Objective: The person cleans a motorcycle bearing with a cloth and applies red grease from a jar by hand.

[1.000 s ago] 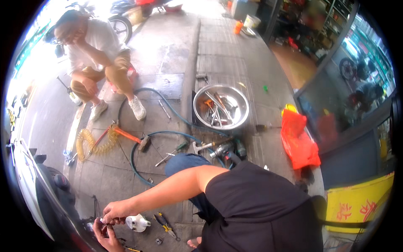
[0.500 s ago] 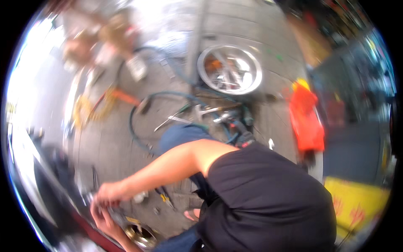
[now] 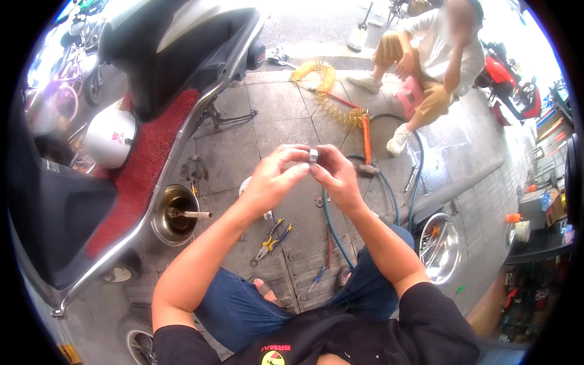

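Note:
A small silver metal piece point(image 3: 313, 156), nut-like in shape, is held up in front of me between both hands. My left hand point(image 3: 275, 175) pinches it from the left with thumb and fingers. From the right, the thumb and fingers of my right hand point(image 3: 338, 176) close on the same piece. Below my hands, pliers point(image 3: 271, 242) with yellow and blue handles lie on the paving. A screwdriver point(image 3: 317, 277) lies near my feet. Left of my left forearm stands a metal bowl point(image 3: 163, 226) with a brush-like tool point(image 3: 193, 214) in it.
A scooter point(image 3: 159, 143) with a red floor mat stands at left. Ahead lie a hammer point(image 3: 367, 140), a coiled yellow hose point(image 3: 328, 106) and a dark hose point(image 3: 420, 167). A steel basin point(image 3: 455, 255) of tools stands at right. A person point(image 3: 426, 67) sits at far right.
The view has swung round to show the scooter. My hands were together low at the left, beside the bowl; now they are in front of me, with the metal piece visible between them.

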The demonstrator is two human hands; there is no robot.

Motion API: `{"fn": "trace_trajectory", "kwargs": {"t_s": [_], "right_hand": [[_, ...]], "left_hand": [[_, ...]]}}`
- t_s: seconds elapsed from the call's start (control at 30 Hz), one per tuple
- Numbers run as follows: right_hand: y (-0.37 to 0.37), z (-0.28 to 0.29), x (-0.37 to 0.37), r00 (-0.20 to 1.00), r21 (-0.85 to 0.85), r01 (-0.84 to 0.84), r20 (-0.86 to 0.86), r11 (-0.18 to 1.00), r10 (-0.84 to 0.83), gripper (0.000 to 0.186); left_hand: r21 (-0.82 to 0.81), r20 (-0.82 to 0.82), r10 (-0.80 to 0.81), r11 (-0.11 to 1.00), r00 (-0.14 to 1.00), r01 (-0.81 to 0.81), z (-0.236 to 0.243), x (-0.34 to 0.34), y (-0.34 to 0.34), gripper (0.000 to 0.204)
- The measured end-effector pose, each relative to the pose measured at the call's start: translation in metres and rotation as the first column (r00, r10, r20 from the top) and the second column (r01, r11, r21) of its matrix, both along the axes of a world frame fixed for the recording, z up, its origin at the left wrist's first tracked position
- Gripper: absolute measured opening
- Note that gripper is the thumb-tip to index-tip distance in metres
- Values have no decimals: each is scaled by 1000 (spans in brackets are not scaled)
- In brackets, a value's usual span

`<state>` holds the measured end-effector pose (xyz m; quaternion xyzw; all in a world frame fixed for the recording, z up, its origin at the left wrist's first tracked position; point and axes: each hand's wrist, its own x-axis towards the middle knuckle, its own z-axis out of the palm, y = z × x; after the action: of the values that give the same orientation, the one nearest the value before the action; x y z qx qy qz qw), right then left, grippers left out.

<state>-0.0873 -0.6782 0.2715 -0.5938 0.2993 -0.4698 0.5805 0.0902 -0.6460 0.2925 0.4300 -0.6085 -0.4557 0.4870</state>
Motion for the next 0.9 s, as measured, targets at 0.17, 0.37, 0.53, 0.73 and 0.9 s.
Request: {"fn": "trace_trajectory", "kwargs": {"t_s": [0.17,0.37,0.53,0.73,0.9], "right_hand": [[-11,8,-29,827,-425,127,-453,896,-332,37],[-20,40,-83,241,-490,-220,-865,844,-439,59],[-36,53,-95,78,-813,122,-565,570,-822,68],[-78,91,-18,434,-873,-442,-407,203,-804,65],[-171,141,-60,68,-998,-53,-36,33,-997,52]], "left_hand": [[218,-336,-55,967,940,135,-42,-35,-40,32],[405,-535,-76,851,842,334,-78,-87,-75,26],[404,-475,-213,809,854,427,-115,-129,-93,30],[359,-159,-306,868,939,343,-154,-83,-95,32],[262,-151,-126,951,981,162,-103,-30,-73,34]]}}
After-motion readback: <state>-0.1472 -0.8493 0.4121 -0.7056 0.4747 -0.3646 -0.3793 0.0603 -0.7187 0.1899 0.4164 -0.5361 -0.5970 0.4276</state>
